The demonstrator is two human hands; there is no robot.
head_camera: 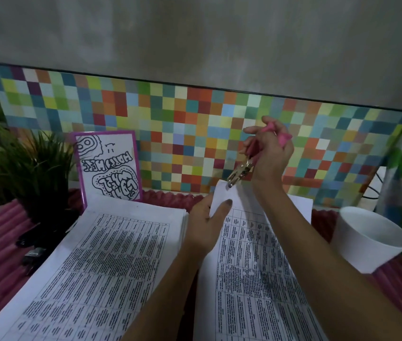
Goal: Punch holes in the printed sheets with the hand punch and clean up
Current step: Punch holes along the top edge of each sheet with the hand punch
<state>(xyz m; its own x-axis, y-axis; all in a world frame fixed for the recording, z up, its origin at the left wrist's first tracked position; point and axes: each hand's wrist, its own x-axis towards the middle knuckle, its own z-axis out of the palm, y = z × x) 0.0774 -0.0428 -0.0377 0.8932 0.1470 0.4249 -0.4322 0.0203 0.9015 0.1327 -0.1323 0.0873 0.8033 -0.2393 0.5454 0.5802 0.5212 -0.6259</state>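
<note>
Right hand (pixel 270 153) squeezes the pink-handled hand punch (pixel 240 172), biting the raised sheet (pixel 239 232)'s top corner near the bench's far edge. Left hand (pixel 205 222) pinches that sheet beside it. If it slips, the hole lands crooked.

Crowded worktop, open strip at the back

Stacked white printed sheets (pixel 111 254) cover the front and middle of the pink ribbed worktop (pixel 168 198). A green grassy potted plant (pixel 30 168) and a purple-framed drawing (pixel 109 166) block the back left corner, and a white paper cup (pixel 367 237) blocks the right edge. Bare cloth runs along the back edge.
</note>
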